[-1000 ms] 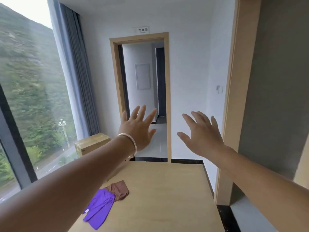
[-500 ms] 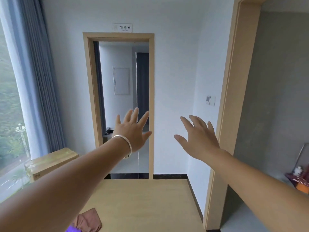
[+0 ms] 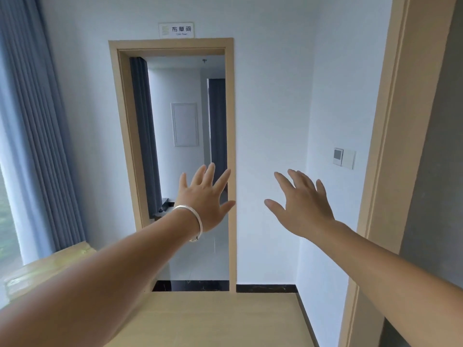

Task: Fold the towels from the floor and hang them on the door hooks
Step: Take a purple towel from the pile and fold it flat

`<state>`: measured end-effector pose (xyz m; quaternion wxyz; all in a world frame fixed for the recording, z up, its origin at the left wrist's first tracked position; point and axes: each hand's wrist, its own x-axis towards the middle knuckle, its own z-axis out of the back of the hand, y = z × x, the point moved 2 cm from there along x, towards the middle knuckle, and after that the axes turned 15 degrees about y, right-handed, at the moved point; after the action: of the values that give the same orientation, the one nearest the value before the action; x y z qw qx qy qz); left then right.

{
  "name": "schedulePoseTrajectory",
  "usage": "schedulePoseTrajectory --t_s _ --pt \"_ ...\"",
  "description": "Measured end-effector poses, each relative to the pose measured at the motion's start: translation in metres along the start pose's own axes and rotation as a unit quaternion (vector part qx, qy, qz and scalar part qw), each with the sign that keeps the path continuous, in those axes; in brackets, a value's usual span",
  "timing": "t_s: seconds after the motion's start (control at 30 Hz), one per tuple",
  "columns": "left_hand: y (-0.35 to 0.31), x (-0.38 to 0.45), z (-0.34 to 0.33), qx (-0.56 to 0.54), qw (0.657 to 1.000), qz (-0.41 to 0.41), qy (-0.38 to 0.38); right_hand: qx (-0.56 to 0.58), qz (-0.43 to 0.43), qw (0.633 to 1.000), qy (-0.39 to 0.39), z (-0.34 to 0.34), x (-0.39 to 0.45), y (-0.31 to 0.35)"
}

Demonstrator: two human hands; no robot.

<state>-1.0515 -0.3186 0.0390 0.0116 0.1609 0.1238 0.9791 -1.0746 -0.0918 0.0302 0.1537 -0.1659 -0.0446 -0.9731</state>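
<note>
Both arms are stretched out in front of me at chest height. My left hand [image 3: 204, 196], with a silver bangle on its wrist, has its fingers spread and holds nothing. My right hand [image 3: 302, 204] is spread the same way and is empty too. Neither hand touches anything. No towels and no door hooks are visible in this view.
An open doorway [image 3: 172, 156] with a tan wooden frame lies straight ahead, a sign above it. A second door frame [image 3: 383, 156] rises at the right. Grey curtains [image 3: 37, 136] hang at the left above a cardboard box [image 3: 47, 269]. A tan tabletop [image 3: 225, 319] lies below.
The view has swung right and upward, so the purple and brown cloths on the tan surface have left the frame. Both hands stay raised and spread.
</note>
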Motion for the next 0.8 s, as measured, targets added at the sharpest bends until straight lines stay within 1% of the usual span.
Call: schedulePoseTrajectory --t_s 0.2,0.4,0.63,0.8 --pt "0.002 0.116 -0.027 0.016 0.999 0.030 0.008 0.005 0.030 1.000 0.005 -0.029 0.118 -0.036" --pt "0.016 0.198 -0.070 0.025 0.998 0.048 0.020 0.012 0.048 0.999 0.013 -0.075 0.208 -0.051" --pt "0.057 0.289 -0.132 0.015 0.998 0.057 0.034 0.010 0.064 0.998 0.025 -0.131 0.313 -0.040" --pt "0.112 0.362 -0.182 -0.002 0.998 0.064 0.026 0.001 0.078 0.997 0.025 -0.164 0.406 -0.004"
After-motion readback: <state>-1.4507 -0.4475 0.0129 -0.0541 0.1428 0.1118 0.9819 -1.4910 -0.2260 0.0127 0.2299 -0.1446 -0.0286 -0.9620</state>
